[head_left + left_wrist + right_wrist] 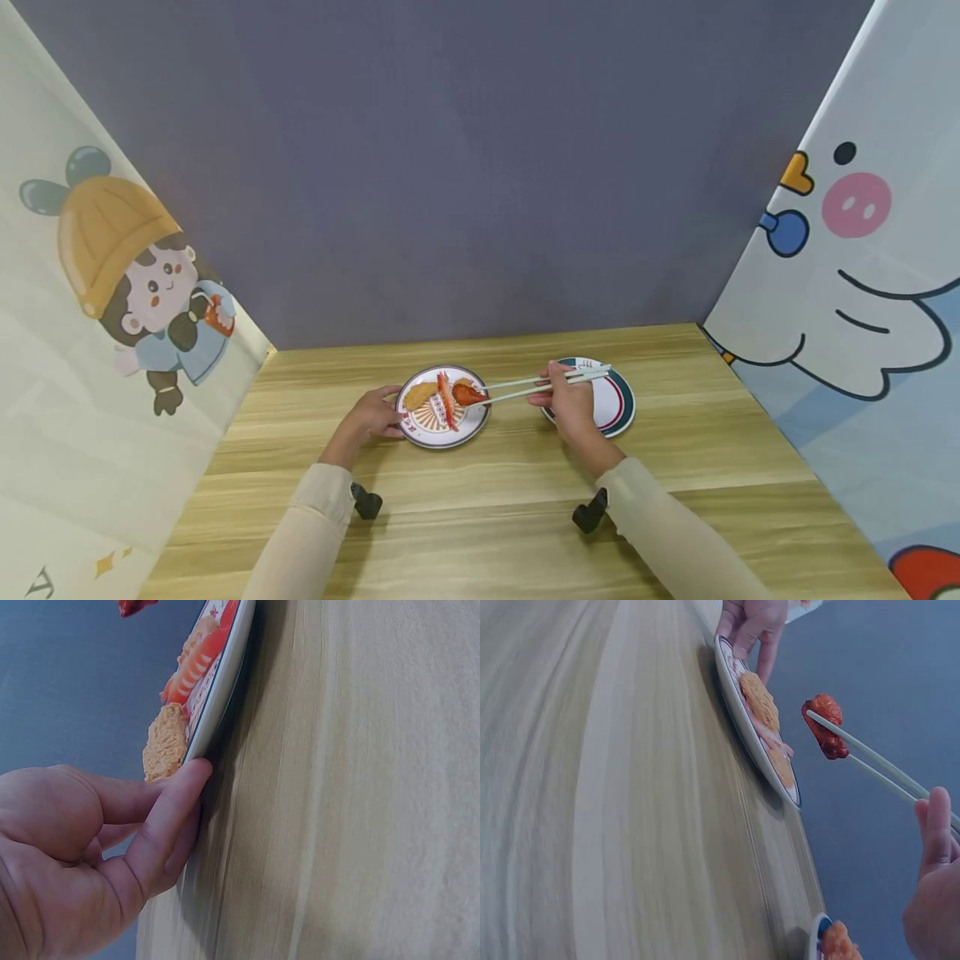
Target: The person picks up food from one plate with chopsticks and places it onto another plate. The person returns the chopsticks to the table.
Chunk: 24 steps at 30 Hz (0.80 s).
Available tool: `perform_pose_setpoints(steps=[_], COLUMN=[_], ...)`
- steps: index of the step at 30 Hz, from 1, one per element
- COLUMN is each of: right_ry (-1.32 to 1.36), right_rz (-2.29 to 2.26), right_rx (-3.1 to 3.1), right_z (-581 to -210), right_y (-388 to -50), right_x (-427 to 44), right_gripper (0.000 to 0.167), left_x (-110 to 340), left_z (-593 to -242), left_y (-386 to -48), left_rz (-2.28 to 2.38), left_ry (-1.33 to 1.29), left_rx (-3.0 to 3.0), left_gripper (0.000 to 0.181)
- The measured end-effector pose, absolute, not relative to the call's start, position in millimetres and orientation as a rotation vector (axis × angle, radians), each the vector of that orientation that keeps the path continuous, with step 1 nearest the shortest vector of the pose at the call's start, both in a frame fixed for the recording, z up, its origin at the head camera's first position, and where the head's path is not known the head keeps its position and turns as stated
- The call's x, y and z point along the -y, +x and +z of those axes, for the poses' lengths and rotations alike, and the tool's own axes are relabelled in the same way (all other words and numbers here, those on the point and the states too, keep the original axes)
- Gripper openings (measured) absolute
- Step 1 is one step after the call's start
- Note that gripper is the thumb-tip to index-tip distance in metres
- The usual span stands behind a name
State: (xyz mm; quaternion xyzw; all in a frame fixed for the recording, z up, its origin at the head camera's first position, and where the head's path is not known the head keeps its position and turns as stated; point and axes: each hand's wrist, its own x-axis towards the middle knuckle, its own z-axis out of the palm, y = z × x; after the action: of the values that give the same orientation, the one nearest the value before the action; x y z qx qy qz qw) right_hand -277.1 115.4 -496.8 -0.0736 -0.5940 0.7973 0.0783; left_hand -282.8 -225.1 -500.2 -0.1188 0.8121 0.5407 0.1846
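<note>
My left hand (375, 412) pinches the left edge of a white plate (450, 443) with a dark rim and a printed sunburst. On this plate lie a golden breaded piece (420, 395), a red-and-white striped shrimp (196, 669) and another breaded piece (781, 766). Over on the right, my right hand (572, 408) grips pale green chopsticks (525, 390). Their tips clasp a glossy red-brown chicken piece (826, 726), which hangs above the plate, apart from it in the right wrist view.
Partly under my right hand stands a second plate (627, 408) with a teal and red border. An orange-brown food piece (840, 943) sits on it. The wooden table (480, 517) meets a grey back wall (480, 208), with printed panels at both sides.
</note>
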Motion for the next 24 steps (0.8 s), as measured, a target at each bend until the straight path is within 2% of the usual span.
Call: perform_pose_setpoints(steps=[9,24], right_ry=[-0.217,-0.329], right_rz=[2.405,2.337], right_rx=[1.735,1.697], right_z=[-496.2,-500.5], right_y=[-280.0,-280.2], right_x=[-141.8,-190.7], right_gripper=[0.04,0.032], left_x=[224.7,224.8], left_z=[-501.5,-501.2], left_y=[-283.7,-282.8], left_rz=[1.536,1.521], left_ry=[-0.32,-0.346], left_rx=[-2.295,-2.3], left_gripper=[0.068,0.068])
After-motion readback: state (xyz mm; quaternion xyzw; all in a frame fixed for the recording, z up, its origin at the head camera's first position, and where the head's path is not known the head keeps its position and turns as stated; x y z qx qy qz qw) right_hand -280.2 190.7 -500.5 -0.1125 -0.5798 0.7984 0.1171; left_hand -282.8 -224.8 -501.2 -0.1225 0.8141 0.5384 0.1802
